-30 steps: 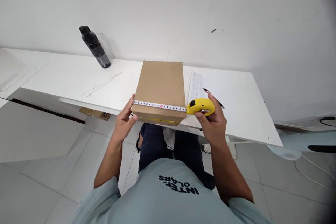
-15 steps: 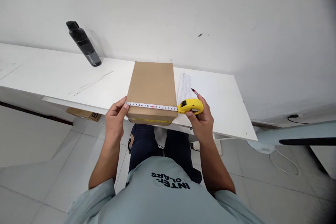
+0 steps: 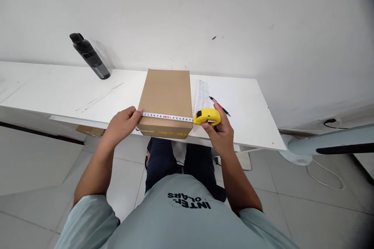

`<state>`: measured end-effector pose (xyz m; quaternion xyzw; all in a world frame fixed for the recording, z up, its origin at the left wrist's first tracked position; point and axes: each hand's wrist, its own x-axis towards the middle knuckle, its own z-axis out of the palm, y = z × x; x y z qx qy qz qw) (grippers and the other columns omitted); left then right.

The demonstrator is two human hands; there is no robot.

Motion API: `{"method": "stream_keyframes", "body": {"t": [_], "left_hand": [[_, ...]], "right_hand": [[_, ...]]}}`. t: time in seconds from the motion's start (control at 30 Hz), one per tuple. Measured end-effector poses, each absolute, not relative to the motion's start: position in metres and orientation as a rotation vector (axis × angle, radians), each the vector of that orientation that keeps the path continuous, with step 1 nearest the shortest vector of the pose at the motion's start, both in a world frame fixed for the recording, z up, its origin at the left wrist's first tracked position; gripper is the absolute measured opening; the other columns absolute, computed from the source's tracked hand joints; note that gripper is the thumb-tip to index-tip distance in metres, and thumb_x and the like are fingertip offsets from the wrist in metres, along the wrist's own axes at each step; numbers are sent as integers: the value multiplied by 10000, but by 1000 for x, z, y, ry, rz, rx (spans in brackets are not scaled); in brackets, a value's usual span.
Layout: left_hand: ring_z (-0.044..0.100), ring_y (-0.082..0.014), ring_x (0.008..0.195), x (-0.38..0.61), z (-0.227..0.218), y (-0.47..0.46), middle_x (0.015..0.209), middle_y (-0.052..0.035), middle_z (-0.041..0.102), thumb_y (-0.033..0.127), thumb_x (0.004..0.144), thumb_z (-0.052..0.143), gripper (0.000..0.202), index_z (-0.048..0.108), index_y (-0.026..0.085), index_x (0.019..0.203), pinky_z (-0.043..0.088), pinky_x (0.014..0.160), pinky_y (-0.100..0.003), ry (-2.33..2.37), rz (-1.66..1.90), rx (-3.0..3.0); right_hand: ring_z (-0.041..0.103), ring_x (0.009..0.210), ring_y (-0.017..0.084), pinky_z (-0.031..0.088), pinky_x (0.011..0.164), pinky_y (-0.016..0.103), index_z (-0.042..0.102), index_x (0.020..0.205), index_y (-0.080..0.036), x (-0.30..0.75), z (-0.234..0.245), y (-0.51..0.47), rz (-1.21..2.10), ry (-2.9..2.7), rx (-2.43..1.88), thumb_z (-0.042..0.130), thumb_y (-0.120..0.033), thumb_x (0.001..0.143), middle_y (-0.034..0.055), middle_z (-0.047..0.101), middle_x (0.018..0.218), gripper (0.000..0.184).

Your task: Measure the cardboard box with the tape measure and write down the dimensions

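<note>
A brown cardboard box (image 3: 165, 93) lies flat on the white table (image 3: 248, 116), its near end at the table's front edge. A white measuring tape blade (image 3: 166, 116) stretches across the box's near end. My left hand (image 3: 121, 123) pinches the blade's free end at the box's left corner. My right hand (image 3: 220, 131) grips the yellow tape measure case (image 3: 206, 116) just past the box's right edge.
A black water bottle (image 3: 89, 56) stands at the back left by the white wall. A printed sheet (image 3: 201, 92) and a red pen (image 3: 219, 106) lie right of the box. A fan (image 3: 327, 146) and cable sit on the tiled floor at right.
My left hand has curled tighter over the blade's end at the box corner. The tape stays stretched across the box. The red pen now shows clear of my right hand.
</note>
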<state>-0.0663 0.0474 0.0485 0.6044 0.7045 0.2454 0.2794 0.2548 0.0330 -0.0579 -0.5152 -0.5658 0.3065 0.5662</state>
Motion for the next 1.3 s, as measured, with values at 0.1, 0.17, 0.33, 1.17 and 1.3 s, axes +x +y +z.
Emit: {"method": "stream_keyframes", "body": {"t": [0.1,0.17,0.33,1.17,1.3], "left_hand": [[352,-144,503,-61,51,46,525,27,378,589,923,582,527,342,239,612,212,483,-290,1951,663,1710],[326,-137,513,-63,49,49,546,32,357,602,923,583,533,331,239,625,206,489,-290,1872,703,1687],[345,-130,567,-85,42,66,608,28,384,575,889,647,494,399,230,637,251,532,-291,1651,842,1576],[528,-205,701,38,-39,-36,751,-45,587,700,1037,316,570,569,252,790,398,664,-362,1351,976,1671],[578,-219,723,36,-4,-18,777,-73,632,539,1082,318,485,651,244,889,416,696,-382,1336,1160,2153]], "right_hand": [[641,771,168,609,680,315,588,1492,-249,255,-59,33,729,-1311,-1216,782,-528,859,53,732,1032,718],[644,773,172,609,683,318,585,1491,-250,254,-59,34,724,-1313,-1217,772,-542,862,47,727,1010,719],[647,776,186,607,685,331,622,1429,-247,248,-55,33,710,-1318,-1247,780,-570,839,58,734,1019,691],[785,859,208,652,759,331,694,1199,-307,243,-70,-18,830,-1536,-823,927,-312,750,43,796,1022,505],[761,816,193,637,679,294,628,1344,-296,242,-78,-23,1046,-1354,-948,902,-426,773,47,772,1010,647]]}}
